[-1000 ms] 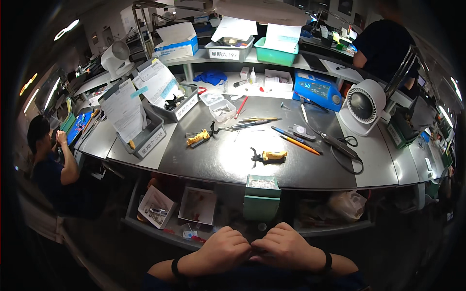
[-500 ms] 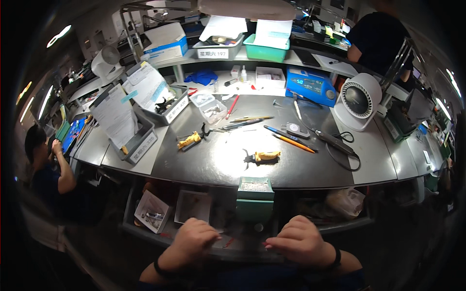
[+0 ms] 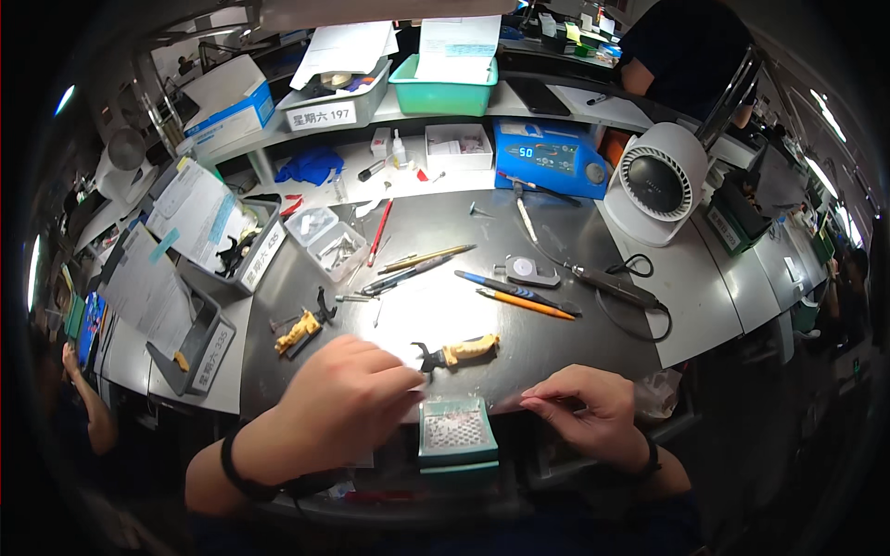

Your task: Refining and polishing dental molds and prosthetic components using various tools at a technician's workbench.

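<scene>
My left hand (image 3: 357, 394) is raised over the front edge of the bench, its fingers curled closed; what they hold, if anything, is hidden. To the right, my right hand (image 3: 593, 412) pinches thumb and forefinger together at the bench edge; anything between them is too small to make out. Between the hands sits a green box with a pale perforated top (image 3: 457, 434). Just beyond it lies a small yellow-and-black piece with curved black prongs (image 3: 471, 349). A similar yellow-and-black piece (image 3: 298, 332) rests on the dark mat (image 3: 593, 334) beyond my left hand.
Pens (image 3: 528, 304) and a red pencil (image 3: 380, 232) lie mid-bench, with a clear parts box (image 3: 324, 239). Behind stand a blue control unit (image 3: 547, 157) with a corded handpiece (image 3: 616, 285), and a white fan (image 3: 654, 185). Grey bins with papers (image 3: 199, 357) line the left.
Both hands have risen from over the drawer to the bench edge, the left one higher. The view has shifted, and the drawer is now mostly covered.
</scene>
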Action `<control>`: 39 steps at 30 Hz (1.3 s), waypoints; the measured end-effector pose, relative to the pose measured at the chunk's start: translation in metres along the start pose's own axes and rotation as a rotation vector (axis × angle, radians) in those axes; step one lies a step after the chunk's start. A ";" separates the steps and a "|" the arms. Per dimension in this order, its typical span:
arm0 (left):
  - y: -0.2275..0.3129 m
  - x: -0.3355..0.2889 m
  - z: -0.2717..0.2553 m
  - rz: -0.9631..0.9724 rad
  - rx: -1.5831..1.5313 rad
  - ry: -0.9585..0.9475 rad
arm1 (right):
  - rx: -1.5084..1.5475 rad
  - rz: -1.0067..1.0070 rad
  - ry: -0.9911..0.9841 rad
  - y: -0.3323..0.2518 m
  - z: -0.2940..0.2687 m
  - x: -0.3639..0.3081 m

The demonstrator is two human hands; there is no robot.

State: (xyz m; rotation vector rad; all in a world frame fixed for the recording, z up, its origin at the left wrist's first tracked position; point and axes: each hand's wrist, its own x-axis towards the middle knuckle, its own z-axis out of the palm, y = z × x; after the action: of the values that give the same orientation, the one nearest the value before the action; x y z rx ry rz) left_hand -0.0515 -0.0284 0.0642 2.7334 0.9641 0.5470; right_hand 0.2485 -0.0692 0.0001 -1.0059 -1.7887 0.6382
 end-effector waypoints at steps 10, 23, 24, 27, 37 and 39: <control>-0.015 0.059 0.052 0.152 -0.380 0.106 | 0.147 -0.007 -0.067 0.009 0.013 0.044; -0.034 0.057 0.078 0.084 -0.054 0.016 | 0.006 0.155 0.094 0.033 0.035 0.013; -0.032 0.056 0.078 0.091 -0.038 0.023 | -0.073 0.057 0.159 0.034 0.039 0.011; -0.026 0.049 0.076 0.102 -0.025 0.027 | -0.130 0.005 0.241 0.034 0.052 0.006; -0.026 0.036 0.081 0.123 -0.131 0.143 | -0.193 -0.106 0.181 0.035 0.070 0.016; -0.027 0.035 0.081 0.131 -0.130 0.144 | -0.239 -0.121 0.187 0.033 0.073 0.017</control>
State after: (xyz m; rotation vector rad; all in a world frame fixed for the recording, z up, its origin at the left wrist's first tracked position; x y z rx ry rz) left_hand -0.0087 0.0100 -0.0084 2.6831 0.7535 0.8095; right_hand 0.1899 -0.0369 -0.0477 -1.0696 -1.7703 0.2499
